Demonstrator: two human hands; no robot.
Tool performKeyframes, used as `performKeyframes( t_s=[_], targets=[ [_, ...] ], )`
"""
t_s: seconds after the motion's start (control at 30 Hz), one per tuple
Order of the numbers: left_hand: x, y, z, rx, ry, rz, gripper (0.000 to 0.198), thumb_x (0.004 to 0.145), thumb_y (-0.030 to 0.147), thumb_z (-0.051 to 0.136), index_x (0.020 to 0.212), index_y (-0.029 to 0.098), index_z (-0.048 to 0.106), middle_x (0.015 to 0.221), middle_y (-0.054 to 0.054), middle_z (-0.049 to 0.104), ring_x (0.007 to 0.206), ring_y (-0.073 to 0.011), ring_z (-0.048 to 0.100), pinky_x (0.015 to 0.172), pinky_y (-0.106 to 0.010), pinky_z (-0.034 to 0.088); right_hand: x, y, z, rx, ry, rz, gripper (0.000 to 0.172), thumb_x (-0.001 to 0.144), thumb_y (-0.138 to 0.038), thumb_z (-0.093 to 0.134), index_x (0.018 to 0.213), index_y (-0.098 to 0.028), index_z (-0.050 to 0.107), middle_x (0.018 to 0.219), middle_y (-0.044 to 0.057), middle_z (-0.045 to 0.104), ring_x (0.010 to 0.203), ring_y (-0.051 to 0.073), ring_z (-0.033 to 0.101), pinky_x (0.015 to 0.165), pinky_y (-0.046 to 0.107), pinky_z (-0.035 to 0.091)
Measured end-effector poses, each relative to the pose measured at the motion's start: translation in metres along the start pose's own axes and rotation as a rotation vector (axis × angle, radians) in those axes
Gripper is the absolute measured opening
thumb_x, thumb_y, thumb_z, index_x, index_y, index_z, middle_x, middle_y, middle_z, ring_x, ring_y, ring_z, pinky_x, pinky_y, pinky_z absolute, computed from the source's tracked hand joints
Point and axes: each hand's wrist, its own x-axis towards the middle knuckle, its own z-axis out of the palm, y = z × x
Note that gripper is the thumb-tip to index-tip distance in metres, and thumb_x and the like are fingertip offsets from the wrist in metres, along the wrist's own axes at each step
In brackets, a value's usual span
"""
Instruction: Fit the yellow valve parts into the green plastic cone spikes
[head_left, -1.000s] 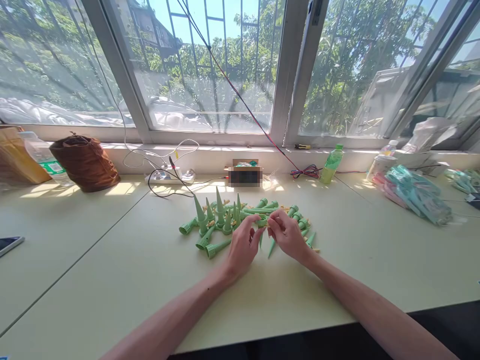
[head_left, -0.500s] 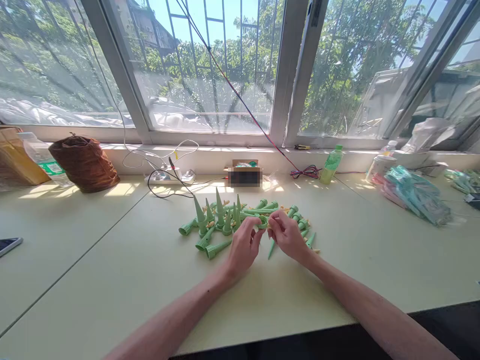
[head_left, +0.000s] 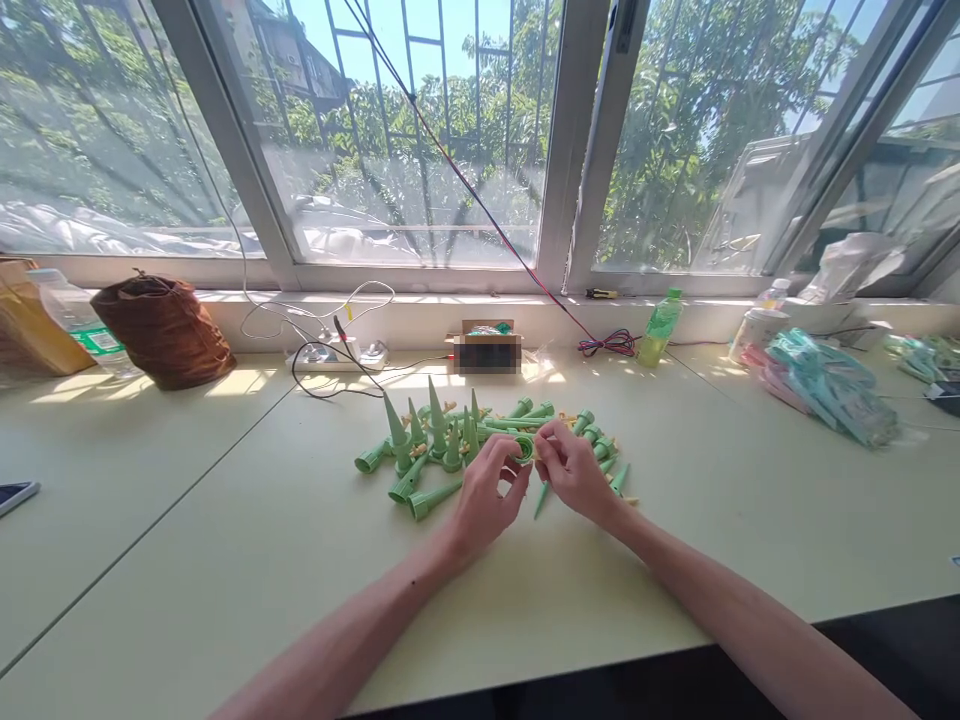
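Out on the pale table, somebody's got one green hollow piece on the go, just in front of a whole heap of similar stuff. Left hand has it gripped by the wide end, and the right hand is pinched up against its rim, on what looks like a small yellowish bit, though fingers hide most of it. So this one seems midway, bit not obviously seated yet. As for the rest, a few upright green cones stand on the left side of the heap, while other green pieces lie on their sides, with a loose yellow part off at the right edge. Honestly can't tell which are finished, so there's probably a fair bit left. Compared with a second ago, the hands have barely budged, but the held piece has been turned: its round mouth faces the camera more, and the pointed tip that poked out below it isn't visible now.
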Motion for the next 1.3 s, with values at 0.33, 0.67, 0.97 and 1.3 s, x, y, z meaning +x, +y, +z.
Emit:
performKeyframes(
  t_s=[0.33, 0.67, 0.97, 1.3],
  targets=[
    [0.0028, 0.0074, 0.0001, -0.178, 0.085, -0.190, 0.021, 0.099, 0.036, 0.045, 0.113, 0.022, 0.041, 0.077, 0.001, 0.061, 0.066, -0.0129, 0.066, 0.053, -0.024, 0.056, -0.0004, 0.0016, 0.0002, 0.039, 0.061, -0.005, 0.025, 0.102, -0.040, 0.041, 0.084, -0.022, 0.043, 0.055, -0.004, 0.053, 0.046, 0.011, 0.046, 0.049, 0.023, 0.037],
    [0.0053, 0.0055, 0.0002, -0.191, 0.041, -0.549, 0.072, 0.095, 0.065, 0.031, 0.042, 0.018, 0.047, 0.037, 0.000, 0.044, 0.035, -0.0090, 0.042, 0.042, -0.024, 0.034, -0.0024, 0.0030, -0.0007, 0.040, -0.010, -0.069, 0.021, 0.102, -0.036, 0.040, 0.086, -0.023, 0.045, 0.061, -0.003, 0.055, 0.051, 0.012, 0.048, 0.053, 0.024, 0.039],
    [0.0050, 0.0060, -0.0016, -0.305, -0.054, -0.628, 0.074, 0.088, 0.075, 0.034, 0.053, 0.014, 0.057, 0.040, -0.002, 0.049, 0.035, -0.0099, 0.043, 0.041, -0.023, 0.033, -0.0013, 0.0029, -0.0017, 0.039, -0.042, -0.081, 0.021, 0.101, -0.036, 0.042, 0.085, -0.022, 0.047, 0.060, -0.004, 0.055, 0.050, 0.011, 0.047, 0.052, 0.024, 0.038],
    [0.0035, 0.0038, -0.0061, -0.207, -0.141, -0.497, 0.068, 0.095, 0.066, 0.031, 0.061, 0.015, 0.062, 0.043, -0.001, 0.053, 0.040, -0.0115, 0.046, 0.048, -0.024, 0.038, -0.0009, 0.0040, -0.0020, 0.043, -0.011, -0.017, 0.024, 0.100, -0.041, 0.044, 0.084, -0.023, 0.048, 0.055, -0.004, 0.052, 0.047, 0.012, 0.046, 0.048, 0.024, 0.037]
  ],
)
